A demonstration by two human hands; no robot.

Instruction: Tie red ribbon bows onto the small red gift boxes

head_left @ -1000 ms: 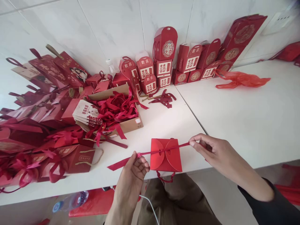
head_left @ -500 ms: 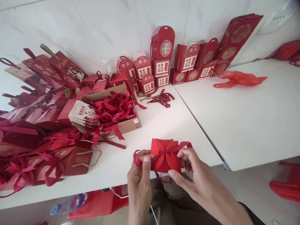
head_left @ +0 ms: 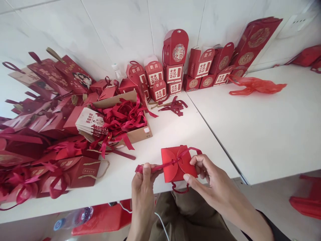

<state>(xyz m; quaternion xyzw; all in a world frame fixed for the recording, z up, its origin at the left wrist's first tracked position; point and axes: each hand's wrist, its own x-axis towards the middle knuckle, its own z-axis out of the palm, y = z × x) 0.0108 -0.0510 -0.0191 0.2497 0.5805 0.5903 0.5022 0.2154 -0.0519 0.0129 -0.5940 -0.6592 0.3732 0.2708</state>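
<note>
A small red gift box (head_left: 173, 172) with curved interlocking flaps sits at the table's front edge, between my hands. A dark red ribbon (head_left: 164, 165) runs through the holes in its flaps. My left hand (head_left: 144, 180) pinches the ribbon between thumb and fingers and draws it taut to the left. With thumb and fingers, my right hand (head_left: 204, 177) grips the box by its right side. The ribbon's other end (head_left: 194, 149) loops loosely above that hand. A twisted red cord handle (head_left: 180, 190) hangs from the box's near side.
To the left, a cardboard box (head_left: 136, 135) holds tangled red ribbons (head_left: 122, 115) and printed cards (head_left: 91, 120). Filled red gift boxes (head_left: 82, 170) crowd the left side. More boxes (head_left: 174, 73) stand along the wall. A red plastic bag (head_left: 258, 85) lies right of the table seam.
My left hand has moved left, pulling the ribbon straighter and longer on that side. The ribbon end on the right has shortened slightly. The box has turned a little.
</note>
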